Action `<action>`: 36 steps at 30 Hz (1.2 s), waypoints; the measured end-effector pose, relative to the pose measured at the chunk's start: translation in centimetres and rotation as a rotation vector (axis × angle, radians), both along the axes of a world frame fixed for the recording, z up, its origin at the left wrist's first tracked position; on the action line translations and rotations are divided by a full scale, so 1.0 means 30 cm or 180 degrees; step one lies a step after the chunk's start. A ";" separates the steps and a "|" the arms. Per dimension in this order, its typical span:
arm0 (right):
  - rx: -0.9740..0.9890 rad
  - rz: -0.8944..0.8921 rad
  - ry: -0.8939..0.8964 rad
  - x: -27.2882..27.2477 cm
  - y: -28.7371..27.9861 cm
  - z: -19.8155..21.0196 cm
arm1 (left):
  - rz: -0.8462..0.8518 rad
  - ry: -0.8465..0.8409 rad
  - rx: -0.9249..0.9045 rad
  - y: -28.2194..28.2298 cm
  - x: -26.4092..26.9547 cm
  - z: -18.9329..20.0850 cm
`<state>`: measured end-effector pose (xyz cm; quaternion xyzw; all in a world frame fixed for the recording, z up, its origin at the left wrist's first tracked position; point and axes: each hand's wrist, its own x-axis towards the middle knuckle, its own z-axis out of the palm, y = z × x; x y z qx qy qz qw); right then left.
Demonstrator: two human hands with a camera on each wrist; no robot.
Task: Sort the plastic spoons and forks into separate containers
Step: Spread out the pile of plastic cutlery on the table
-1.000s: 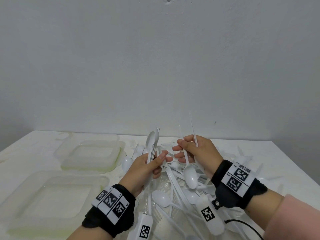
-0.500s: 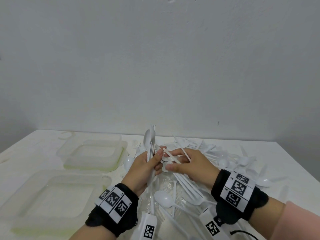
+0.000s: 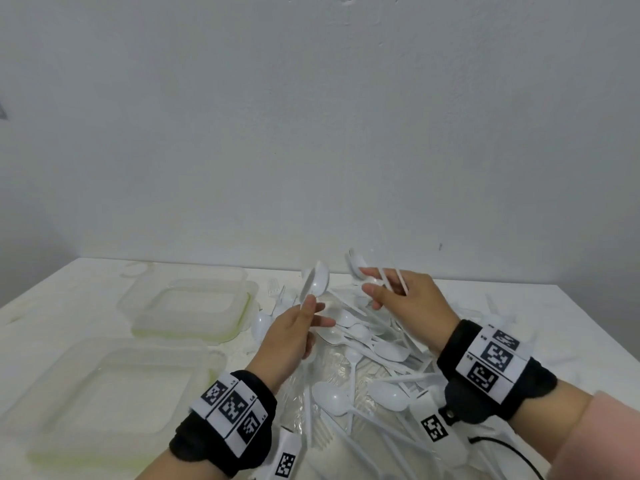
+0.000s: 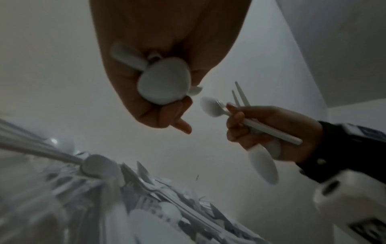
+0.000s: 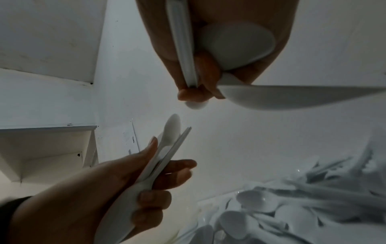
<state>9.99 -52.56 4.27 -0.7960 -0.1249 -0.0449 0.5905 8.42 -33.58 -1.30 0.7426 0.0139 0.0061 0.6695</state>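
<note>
While both hands hover above the loose heap of white plastic cutlery (image 3: 367, 344), left hand (image 3: 291, 336) clamps stacked white plastic spoons (image 3: 316, 283), likely batching; right hand (image 3: 405, 299) pinches more white utensils (image 4: 221, 109) to add.

Both hands raised, apart — left grip (image 3: 298, 327) and right grip (image 3: 408, 303) each curled round white cutlery.

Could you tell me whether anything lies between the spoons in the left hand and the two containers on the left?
Nothing visible does. The left hand holds its spoons above the pile's edge; the far container and near container sit open, with bare table between.
</note>
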 end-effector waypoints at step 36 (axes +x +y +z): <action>-0.0378 -0.0052 -0.0081 0.001 0.022 -0.081 | 0.0326 -0.0092 0.0398 -0.060 -0.001 -0.017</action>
